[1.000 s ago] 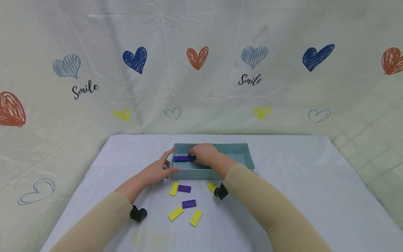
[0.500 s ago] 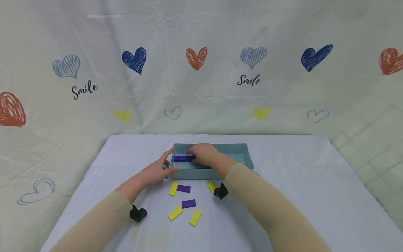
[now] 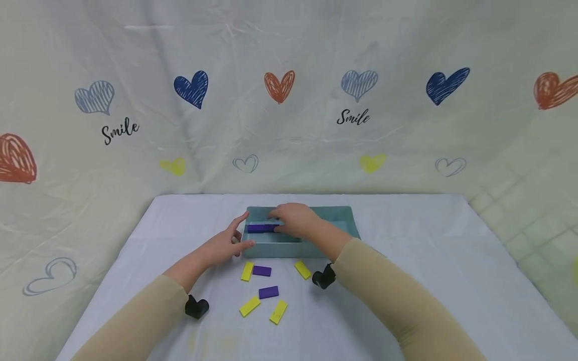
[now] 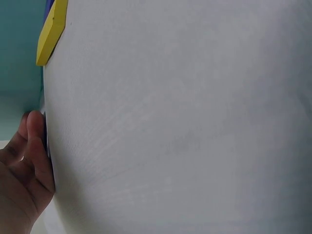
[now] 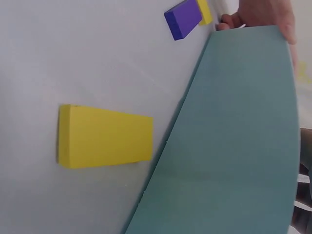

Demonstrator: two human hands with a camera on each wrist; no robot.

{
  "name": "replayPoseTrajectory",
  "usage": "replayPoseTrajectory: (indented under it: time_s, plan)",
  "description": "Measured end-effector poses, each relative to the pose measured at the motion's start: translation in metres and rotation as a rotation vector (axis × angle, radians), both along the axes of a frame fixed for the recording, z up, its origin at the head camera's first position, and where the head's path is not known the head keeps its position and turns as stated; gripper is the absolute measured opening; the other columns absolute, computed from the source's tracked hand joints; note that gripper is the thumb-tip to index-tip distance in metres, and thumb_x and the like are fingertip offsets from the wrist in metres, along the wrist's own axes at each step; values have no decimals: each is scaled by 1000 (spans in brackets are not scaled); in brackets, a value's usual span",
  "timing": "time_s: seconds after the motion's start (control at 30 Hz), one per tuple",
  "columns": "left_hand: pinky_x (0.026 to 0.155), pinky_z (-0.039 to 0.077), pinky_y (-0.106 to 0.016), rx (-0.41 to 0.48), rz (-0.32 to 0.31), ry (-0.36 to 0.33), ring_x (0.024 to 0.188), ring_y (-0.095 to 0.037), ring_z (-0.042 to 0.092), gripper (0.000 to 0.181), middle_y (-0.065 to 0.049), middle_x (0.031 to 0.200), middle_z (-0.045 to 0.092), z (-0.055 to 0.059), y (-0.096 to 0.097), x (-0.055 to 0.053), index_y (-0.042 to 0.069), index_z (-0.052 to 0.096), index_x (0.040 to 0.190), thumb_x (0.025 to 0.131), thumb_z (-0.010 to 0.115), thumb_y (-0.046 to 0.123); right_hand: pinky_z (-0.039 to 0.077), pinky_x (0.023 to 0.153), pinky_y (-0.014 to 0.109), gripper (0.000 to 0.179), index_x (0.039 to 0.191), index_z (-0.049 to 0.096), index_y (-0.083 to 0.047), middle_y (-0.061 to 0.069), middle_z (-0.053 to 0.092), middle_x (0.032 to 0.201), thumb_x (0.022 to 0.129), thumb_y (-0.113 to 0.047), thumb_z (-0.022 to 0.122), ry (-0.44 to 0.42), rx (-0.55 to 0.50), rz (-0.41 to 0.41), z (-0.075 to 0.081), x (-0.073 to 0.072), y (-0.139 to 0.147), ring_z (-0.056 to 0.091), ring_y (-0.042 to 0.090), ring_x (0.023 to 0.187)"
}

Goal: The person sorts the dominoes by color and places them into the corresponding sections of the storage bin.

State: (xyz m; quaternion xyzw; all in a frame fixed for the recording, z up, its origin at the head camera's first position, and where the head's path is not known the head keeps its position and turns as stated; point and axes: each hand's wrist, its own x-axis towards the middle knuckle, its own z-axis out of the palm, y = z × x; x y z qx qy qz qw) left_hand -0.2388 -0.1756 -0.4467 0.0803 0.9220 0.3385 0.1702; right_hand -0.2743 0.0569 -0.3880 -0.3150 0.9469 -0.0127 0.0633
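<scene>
A long teal tray [image 3: 271, 250] lies at the far middle of the table. Inside, two purple blocks [image 3: 256, 228] stand end to end by its left end. My right hand [image 3: 297, 220] reaches over the near wall, thumb at the right-hand block's end and index finger lifted apart from it. The right wrist view shows mostly the tray's outer wall [image 5: 234, 126], with that hand's fingers partly hidden behind it. My left hand [image 3: 221, 247] touches the tray's left end, index finger at the far corner and thumb at the near one, fingers fairly straight.
Before the tray lie several yellow blocks [image 3: 278, 312], one of them [image 3: 302, 269] near the right wrist's black camera [image 3: 323, 277]. Two more purple blocks [image 3: 268, 292] lie among them. Behind the table [image 3: 198, 220] hangs a pale sheet [image 3: 307, 135] printed with hearts.
My right hand has loosened at the purple block and its forearm has shifted slightly right, uncovering more of a yellow block. The left hand stays at the tray's end.
</scene>
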Motion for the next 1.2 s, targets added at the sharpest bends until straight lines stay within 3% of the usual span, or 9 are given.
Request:
replayPoseTrajectory:
  time_s: [0.43, 0.83, 1.0, 1.2]
  plan:
    - [78, 51, -40, 4, 9, -11, 83, -19, 61, 96, -12, 121, 55, -3, -3, 0, 44, 2, 157, 87, 64, 63, 51, 92, 35, 36, 126, 70, -19, 0, 68, 119, 91, -27, 73, 49, -105, 102, 14, 32, 20, 63, 17, 110]
    - [77, 50, -40, -7, -2, 8, 83, -20, 61, 95, -14, 121, 55, 3, 1, 4, 41, 3, 158, 88, 64, 61, 54, 84, 30, 34, 122, 73, -24, -4, 70, 112, 88, -28, 77, 95, -154, 172, 11, 82, 36, 66, 14, 104]
    - [77, 50, -40, -14, 8, 8, 83, -20, 61, 94, -13, 122, 55, 3, 1, 4, 41, 4, 158, 88, 64, 61, 54, 85, 29, 35, 122, 73, -22, -5, 70, 113, 87, -29, 78, 52, -190, 210, 6, 95, 39, 66, 13, 105]
    - [79, 52, -42, -14, 9, 10, 84, -19, 61, 95, -13, 123, 55, 1, 1, 3, 42, 3, 158, 88, 63, 62, 53, 85, 26, 34, 122, 73, -25, -9, 69, 114, 89, -28, 77, -34, -204, 231, 2, 100, 37, 65, 9, 104]
